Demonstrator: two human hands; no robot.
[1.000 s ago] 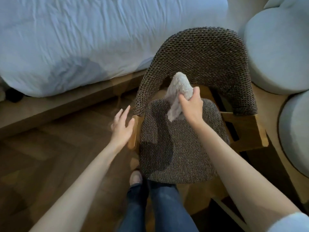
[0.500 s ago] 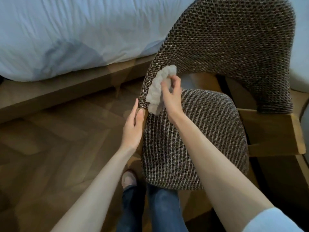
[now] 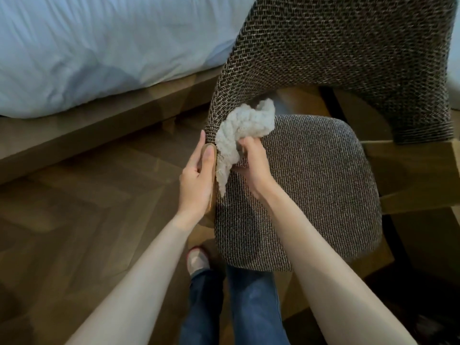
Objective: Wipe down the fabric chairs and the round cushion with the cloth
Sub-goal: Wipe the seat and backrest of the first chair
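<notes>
The right hand (image 3: pixel 251 160) clenches a fluffy white cloth (image 3: pixel 239 135) against the fabric chair (image 3: pixel 311 185), at the seat's ten o'clock corner; the left hand (image 3: pixel 196 180) clasps the chair's wooden arm (image 3: pixel 211 200) just beside it, at nine o'clock; a bed (image 3: pixel 99 46) lies toward eleven.

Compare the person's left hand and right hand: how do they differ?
The left hand grips the wooden frame of the chair; the right hand grips the bunched cloth. The left hand lies beside the seat; the right hand is over it. Both are bare and near the seat's left edge.
</notes>
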